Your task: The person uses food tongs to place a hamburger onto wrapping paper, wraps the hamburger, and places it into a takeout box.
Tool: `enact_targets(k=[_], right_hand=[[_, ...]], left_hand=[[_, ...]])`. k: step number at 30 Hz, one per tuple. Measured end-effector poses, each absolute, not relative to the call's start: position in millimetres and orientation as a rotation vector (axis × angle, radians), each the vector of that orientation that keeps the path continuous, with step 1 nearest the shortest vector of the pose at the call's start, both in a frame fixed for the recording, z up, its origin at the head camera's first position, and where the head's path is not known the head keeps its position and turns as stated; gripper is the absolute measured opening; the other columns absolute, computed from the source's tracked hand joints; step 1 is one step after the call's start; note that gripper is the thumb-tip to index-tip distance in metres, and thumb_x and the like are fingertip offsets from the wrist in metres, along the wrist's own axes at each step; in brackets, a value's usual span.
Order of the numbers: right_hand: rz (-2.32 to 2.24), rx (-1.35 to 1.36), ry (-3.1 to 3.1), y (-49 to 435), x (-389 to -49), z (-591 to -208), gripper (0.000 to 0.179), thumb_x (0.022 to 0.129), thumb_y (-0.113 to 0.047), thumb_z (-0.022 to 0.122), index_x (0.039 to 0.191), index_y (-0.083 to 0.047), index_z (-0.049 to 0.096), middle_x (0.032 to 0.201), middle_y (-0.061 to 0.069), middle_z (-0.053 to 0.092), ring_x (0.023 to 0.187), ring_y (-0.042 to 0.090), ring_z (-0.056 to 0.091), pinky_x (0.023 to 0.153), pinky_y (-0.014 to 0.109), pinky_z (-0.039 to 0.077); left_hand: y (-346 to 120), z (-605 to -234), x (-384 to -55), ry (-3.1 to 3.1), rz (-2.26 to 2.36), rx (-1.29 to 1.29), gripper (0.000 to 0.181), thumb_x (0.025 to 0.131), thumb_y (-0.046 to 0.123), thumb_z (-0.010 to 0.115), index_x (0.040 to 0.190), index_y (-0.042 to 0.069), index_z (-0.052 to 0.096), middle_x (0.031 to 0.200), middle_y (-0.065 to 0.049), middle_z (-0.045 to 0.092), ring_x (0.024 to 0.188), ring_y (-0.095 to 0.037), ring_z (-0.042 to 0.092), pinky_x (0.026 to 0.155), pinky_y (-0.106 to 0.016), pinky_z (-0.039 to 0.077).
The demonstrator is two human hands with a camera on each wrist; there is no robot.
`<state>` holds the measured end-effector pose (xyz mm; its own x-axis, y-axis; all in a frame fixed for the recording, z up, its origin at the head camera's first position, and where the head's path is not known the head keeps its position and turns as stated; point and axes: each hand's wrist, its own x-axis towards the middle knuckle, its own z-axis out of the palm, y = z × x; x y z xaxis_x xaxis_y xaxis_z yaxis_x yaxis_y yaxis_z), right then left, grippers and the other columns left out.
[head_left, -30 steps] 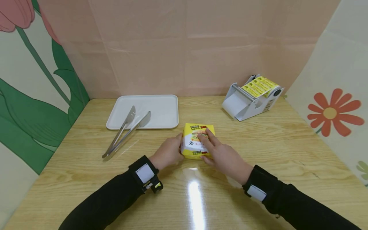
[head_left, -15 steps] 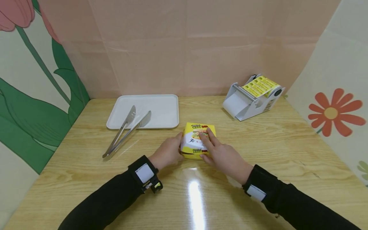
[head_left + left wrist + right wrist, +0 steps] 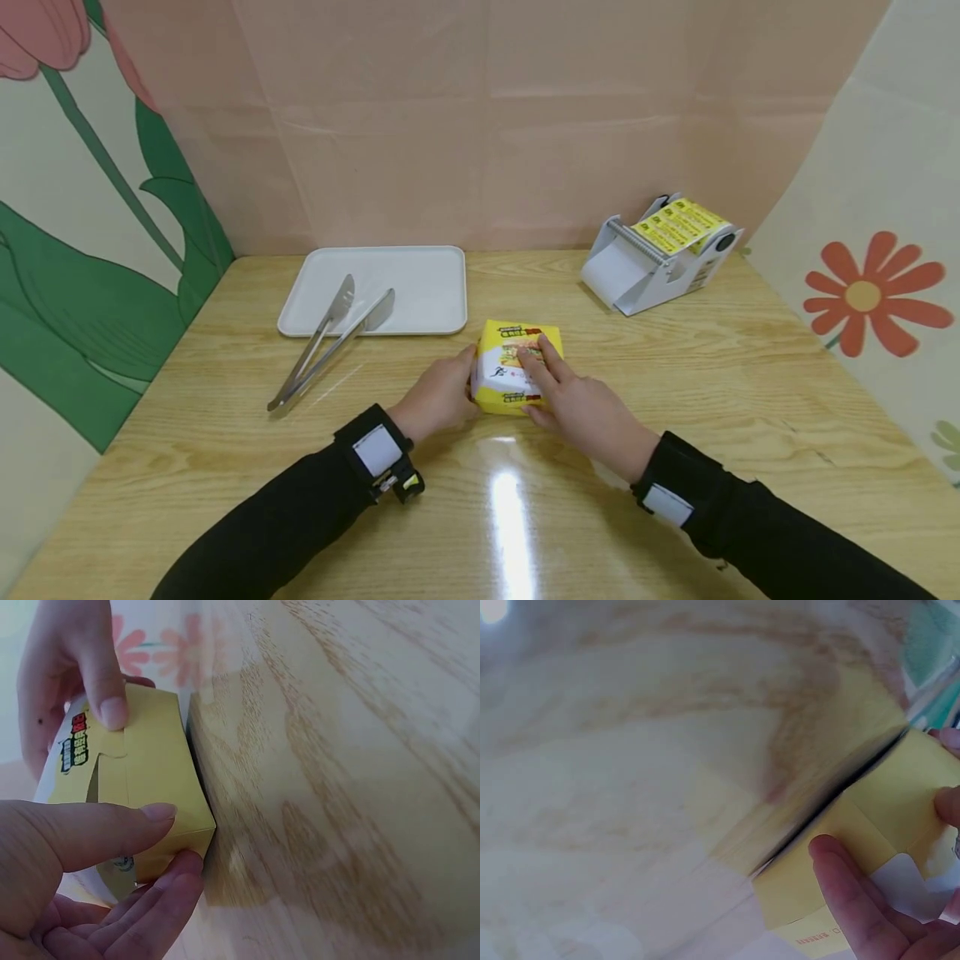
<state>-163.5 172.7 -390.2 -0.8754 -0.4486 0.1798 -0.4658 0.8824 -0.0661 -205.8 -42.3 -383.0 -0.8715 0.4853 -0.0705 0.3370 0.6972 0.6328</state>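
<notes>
A yellow and white burger box (image 3: 497, 372) with a printed lid stands on the table. My left hand (image 3: 435, 398) grips its left front corner; in the left wrist view the thumb presses the front face and the fingers curl round the side. On the right, my right hand (image 3: 596, 417) holds the same box, two fingers lying over the lid and the thumb on the front. The right wrist view has a fingertip on the yellow side wall, beside a white flap. A narrow gap shows at the front flap in the left wrist view.
Metal tongs (image 3: 309, 372) lie at the left, their tips on a white tray (image 3: 429, 287). A label dispenser (image 3: 637, 271) with a yellow label roll stands at the back right of the wooden table (image 3: 750, 375). A pinkish sheet (image 3: 480, 125) hangs behind.
The burger box has shifted very slightly to the right over the last second. Both hands keep nearly the same places on it.
</notes>
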Motion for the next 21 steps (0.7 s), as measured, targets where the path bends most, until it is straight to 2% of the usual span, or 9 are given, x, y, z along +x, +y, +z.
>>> enact_targets(k=[7,13,17,21], right_hand=[[0.299,0.708,-2.92,173.6,-162.1,-383.5,0.078,0.084,-0.031,0.077,0.149,-0.013,0.038,0.151,0.027,0.029,0.055,0.014,0.055,0.049,0.026,0.047],[0.307,0.702,-2.916,172.3,-162.1,-381.4,0.077,0.083,-0.027,0.078,0.148,-0.011,0.04,0.151,0.027,0.029,0.058,0.016,0.057,0.052,0.029,0.05],[0.319,0.71,-2.903,171.4,-163.5,-382.0,0.076,0.082,-0.025,0.079,0.146,-0.009,0.041,0.152,0.029,0.025,0.053,0.014,0.055,0.05,0.028,0.048],[0.378,0.692,-2.924,171.7,-165.7,-382.6,0.075,0.082,-0.025,0.08,0.144,-0.009,0.041,0.153,0.031,0.019,0.051,0.014,0.054,0.048,0.026,0.047]], left_hand=[[-42.2,-382.1,-205.4,2.665,0.915,0.648,0.086,0.076,0.0,0.08,0.148,-0.002,0.032,0.116,-0.012,0.065,0.093,-0.016,0.06,0.081,-0.029,0.052],[-43.4,-382.1,-207.3,2.659,0.897,0.685,0.082,0.075,0.008,0.083,0.144,-0.001,0.039,0.108,-0.009,0.066,0.086,-0.014,0.06,0.076,-0.027,0.05],[-45.0,-381.1,-207.7,2.661,0.927,0.691,0.094,0.076,0.025,0.085,0.148,-0.002,0.031,0.1,-0.007,0.067,0.081,-0.012,0.06,0.07,-0.025,0.049],[-45.9,-379.0,-207.2,2.687,0.926,0.745,0.1,0.078,0.032,0.082,0.154,0.007,0.022,0.093,-0.004,0.067,0.08,-0.011,0.06,0.069,-0.024,0.049]])
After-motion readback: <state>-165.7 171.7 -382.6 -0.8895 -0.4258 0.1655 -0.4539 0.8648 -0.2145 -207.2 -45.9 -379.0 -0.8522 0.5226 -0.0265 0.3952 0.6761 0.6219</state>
